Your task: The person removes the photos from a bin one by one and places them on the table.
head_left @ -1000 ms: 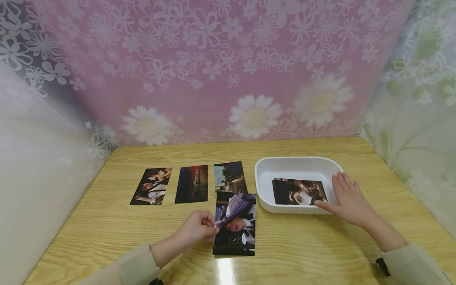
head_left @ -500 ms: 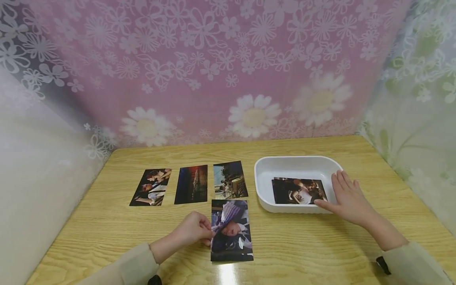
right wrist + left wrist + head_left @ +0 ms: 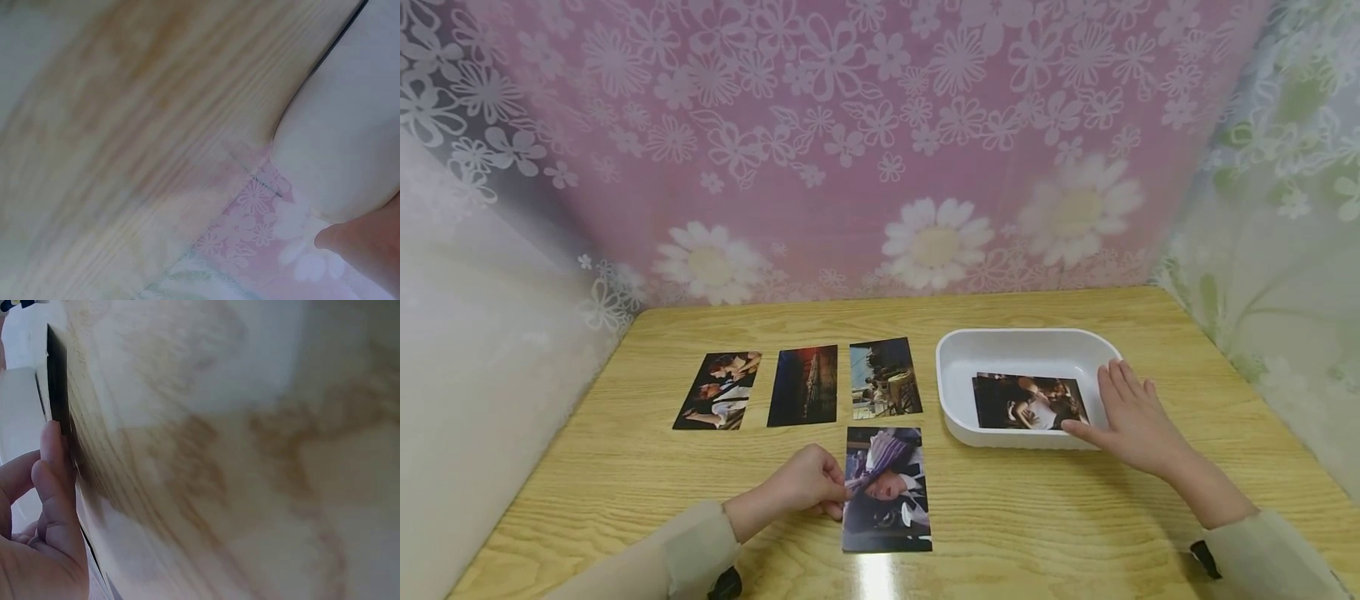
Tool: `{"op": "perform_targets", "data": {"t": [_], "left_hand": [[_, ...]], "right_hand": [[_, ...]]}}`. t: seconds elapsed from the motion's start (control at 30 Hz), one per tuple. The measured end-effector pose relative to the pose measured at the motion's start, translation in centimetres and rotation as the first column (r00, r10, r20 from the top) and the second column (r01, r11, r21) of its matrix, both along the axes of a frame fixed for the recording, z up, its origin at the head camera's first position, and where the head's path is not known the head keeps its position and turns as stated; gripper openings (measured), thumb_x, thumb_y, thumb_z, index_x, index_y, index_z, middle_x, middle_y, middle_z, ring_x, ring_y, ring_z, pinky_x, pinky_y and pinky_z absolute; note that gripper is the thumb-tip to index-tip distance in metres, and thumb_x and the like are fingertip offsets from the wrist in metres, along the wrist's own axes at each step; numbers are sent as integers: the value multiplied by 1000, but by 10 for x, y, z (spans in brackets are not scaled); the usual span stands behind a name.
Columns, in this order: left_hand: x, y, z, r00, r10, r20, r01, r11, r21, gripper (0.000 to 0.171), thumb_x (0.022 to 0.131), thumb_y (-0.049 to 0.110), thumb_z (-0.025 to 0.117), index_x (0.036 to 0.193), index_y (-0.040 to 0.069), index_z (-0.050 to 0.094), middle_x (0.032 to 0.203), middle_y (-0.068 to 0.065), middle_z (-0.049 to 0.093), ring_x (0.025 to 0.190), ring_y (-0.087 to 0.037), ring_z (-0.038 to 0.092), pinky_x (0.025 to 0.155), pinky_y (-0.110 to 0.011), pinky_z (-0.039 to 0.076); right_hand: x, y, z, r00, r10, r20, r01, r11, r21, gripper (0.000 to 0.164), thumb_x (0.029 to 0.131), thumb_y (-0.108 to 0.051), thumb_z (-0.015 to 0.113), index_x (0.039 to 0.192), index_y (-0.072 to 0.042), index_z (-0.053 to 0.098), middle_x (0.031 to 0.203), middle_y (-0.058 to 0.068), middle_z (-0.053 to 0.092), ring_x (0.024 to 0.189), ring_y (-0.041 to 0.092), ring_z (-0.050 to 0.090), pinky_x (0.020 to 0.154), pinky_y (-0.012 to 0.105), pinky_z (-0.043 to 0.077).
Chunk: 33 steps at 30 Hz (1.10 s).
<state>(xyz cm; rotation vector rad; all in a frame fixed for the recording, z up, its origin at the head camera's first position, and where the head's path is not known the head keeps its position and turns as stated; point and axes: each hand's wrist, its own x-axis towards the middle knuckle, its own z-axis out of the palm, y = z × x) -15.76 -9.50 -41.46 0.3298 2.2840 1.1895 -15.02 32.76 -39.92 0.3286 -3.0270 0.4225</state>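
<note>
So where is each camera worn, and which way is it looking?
Head: worn on the head, facing forward and down at the table, white tray and floral backdrop; both sleeves, the left hand pinching a photo card and the right hand show.
Left wrist: on that wrist, facing the table, blurred; the left hand shows at the picture's left.
Right wrist: on that wrist, facing the table, tray wall and backdrop; only part of the right hand shows.
Head and right wrist share the tray and backdrop.
</note>
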Motion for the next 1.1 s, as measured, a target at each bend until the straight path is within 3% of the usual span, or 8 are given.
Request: {"op": "perform_targets", "data": {"t": [0.9,1.1], "left_hand": [[-3,3,0,997,-30,-67,26,998,-60,16,75,2,67,62,2,59,51,-3,57,46,-13,58,42,-23,43],[-10,9,9,985,-59,-160,52,997,-49,16,76,0,65,62,1,59,53,-3,56,47,-14,58,44,-24,45]], "right_hand": [[1,-2,3,1000,-7,17,7,1000,2,98,82,-52,53,130,22,10,134,40,3,126,45,-6,96,60,-4],[1,-1,3,1000,-8,24,8,1000,3,98,82,-52,53,130,22,10,134,40,3,126,45,-7,96,59,-6]]}}
